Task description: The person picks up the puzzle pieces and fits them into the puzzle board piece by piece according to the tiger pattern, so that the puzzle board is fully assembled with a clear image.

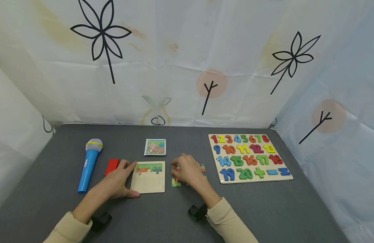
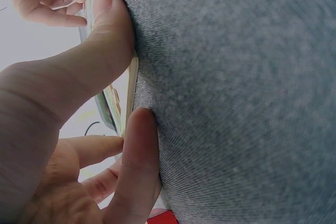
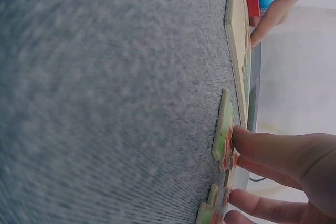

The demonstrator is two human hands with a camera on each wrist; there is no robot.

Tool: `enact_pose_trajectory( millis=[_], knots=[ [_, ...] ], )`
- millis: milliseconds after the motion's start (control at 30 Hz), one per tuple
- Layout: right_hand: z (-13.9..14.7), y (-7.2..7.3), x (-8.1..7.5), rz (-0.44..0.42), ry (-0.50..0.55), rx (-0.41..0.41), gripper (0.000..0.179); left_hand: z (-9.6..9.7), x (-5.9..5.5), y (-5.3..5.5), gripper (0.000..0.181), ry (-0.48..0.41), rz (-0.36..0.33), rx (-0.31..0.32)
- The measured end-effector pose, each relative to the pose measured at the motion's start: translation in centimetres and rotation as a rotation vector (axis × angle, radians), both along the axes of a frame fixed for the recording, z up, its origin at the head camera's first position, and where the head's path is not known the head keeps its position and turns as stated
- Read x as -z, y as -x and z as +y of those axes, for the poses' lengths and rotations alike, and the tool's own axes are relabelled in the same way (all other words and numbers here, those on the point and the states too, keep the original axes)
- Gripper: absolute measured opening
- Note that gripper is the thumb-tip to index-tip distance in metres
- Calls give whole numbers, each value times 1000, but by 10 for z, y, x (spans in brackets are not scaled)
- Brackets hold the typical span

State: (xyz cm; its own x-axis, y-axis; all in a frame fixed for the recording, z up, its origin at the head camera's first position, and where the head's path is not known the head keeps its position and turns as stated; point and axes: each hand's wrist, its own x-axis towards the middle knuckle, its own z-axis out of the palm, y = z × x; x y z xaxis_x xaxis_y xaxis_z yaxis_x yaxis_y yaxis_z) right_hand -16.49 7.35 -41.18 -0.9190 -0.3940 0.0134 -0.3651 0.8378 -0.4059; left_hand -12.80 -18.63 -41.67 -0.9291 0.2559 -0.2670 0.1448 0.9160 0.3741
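My left hand [image 1: 118, 180] holds a square wooden puzzle board [image 1: 149, 184] at its left side, thumb at the near corner and index finger at the far one. Picture pieces [image 1: 149, 167] in green, red and blue lie along the board's top strip; its lower part is bare wood. To the right of the board, my right hand [image 1: 188, 170] has thumb and index finger around a small puzzle piece [image 1: 176, 167], low over the table. Other loose pieces lie under and around this hand, one a green piece [image 1: 176, 182]; the hand partly hides them.
A picture card [image 1: 155, 147] lies behind the board. At the left are a red block [image 1: 112, 166], partly behind my left hand, and a blue toy microphone [image 1: 89, 165]. A wooden number board [image 1: 250, 158] lies at the right. White printed cloth [image 1: 175, 67] borders the grey table [image 1: 250, 212].
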Motion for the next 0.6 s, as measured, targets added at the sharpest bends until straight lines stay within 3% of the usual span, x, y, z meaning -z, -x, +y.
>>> enact_pose_trajectory(
  millis=[333, 600],
  knots=[
    [0, 3, 0, -8, 10, -19, 26, 0, 1, -1, 118, -4, 11, -4],
    [-2, 4, 0, 42, 22, -44, 22, 0, 0, -1, 119, -6, 23, -4]
  ],
)
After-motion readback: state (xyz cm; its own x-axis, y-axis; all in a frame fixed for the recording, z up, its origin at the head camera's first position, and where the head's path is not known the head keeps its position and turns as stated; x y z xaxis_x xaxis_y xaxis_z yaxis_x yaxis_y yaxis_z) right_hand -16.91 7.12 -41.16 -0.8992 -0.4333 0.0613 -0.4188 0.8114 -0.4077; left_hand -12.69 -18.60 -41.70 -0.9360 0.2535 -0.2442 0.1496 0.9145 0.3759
